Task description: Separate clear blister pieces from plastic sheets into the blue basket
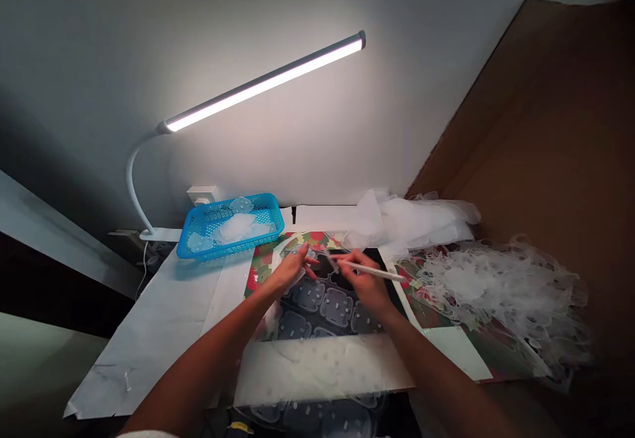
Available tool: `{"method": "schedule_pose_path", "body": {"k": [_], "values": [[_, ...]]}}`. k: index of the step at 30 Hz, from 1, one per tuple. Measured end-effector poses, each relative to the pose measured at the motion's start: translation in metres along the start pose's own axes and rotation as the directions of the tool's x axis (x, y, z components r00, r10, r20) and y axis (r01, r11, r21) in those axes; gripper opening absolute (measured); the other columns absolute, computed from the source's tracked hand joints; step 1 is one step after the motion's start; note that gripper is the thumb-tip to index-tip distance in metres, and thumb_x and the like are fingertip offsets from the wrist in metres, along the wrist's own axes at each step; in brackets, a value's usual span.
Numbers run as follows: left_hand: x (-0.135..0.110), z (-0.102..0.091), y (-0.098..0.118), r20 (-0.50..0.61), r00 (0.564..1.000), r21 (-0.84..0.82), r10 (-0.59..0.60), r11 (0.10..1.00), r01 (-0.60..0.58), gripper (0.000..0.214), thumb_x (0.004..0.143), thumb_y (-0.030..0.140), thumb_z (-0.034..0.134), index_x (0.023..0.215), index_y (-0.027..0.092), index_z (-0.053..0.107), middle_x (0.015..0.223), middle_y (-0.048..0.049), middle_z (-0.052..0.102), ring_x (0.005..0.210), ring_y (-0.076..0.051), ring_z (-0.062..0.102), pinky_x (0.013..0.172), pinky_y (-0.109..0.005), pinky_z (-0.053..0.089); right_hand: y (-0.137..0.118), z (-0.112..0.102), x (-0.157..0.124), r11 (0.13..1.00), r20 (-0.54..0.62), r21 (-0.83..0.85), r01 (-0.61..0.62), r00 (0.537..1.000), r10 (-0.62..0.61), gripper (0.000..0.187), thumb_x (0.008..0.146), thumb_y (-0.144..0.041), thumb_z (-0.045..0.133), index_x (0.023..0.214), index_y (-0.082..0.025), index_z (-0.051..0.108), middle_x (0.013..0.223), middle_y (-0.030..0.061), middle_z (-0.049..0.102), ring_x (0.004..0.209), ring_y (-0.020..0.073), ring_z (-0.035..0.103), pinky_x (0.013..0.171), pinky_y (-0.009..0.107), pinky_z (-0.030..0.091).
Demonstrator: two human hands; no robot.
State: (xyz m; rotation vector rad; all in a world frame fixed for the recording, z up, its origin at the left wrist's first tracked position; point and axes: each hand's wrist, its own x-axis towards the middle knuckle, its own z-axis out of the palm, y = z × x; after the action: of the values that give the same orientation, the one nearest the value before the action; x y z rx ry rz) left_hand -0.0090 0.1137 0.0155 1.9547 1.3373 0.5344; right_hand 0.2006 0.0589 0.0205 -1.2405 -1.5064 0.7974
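Both forearms reach forward from the near edge, meeting over a clear plastic sheet [327,306] of moulded shapes lying on a dark mat in the middle of the table. The left hand [292,269] pinches the sheet's far edge with curled fingers, while the right hand [364,282] is closed around a thin white stick [374,270], seemingly a cutting tool, pointing left at the sheet. A blue basket [231,226] sits far left under the lamp [262,84]; no writing is readable.
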Motion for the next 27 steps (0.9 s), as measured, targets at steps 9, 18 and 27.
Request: {"method": "schedule_pose_path", "body": {"k": [9,18,27], "values": [[0.007,0.013,-0.004,-0.052,0.999,-0.039,-0.006,0.999,0.004,0.017,0.070,0.034,0.069,0.073,0.017,0.068,0.075,-0.0027,0.070,0.071,-0.017,0.062,0.063,-0.025,0.042,0.019,0.004,0.038,0.919,0.225,0.232,-0.317,0.937,0.266,0.022,0.070,-0.037,0.067,0.064,-0.019,0.055,0.085,0.0046,0.072,0.074,0.0171,0.059,0.070,0.030,0.044],[-0.012,0.016,0.003,-0.184,0.983,0.095,0.013,0.995,0.004,0.012,0.076,0.032,0.069,0.074,0.021,0.066,0.071,0.0011,0.069,0.065,-0.015,0.059,0.059,-0.024,0.036,0.033,0.027,0.044,0.980,0.135,-0.061,-0.190,0.971,0.197,0.022,0.072,-0.032,0.060,0.060,-0.022,0.044,0.054,-0.0050,0.050,0.055,0.0128,0.044,0.053,0.024,0.033],[-0.024,-0.013,-0.019,-0.220,0.975,-0.015,0.015,1.000,-0.019,0.022,0.086,0.033,0.052,0.094,0.019,0.067,0.078,-0.0007,0.067,0.072,-0.015,0.060,0.064,-0.023,0.042,0.034,0.002,0.059,0.981,-0.083,-0.181,-0.071,0.995,0.057,0.017,0.078,-0.032,0.054,0.064,-0.023,0.049,0.074,0.0015,0.062,0.072,0.0189,0.055,0.068,0.030,0.041]]}}
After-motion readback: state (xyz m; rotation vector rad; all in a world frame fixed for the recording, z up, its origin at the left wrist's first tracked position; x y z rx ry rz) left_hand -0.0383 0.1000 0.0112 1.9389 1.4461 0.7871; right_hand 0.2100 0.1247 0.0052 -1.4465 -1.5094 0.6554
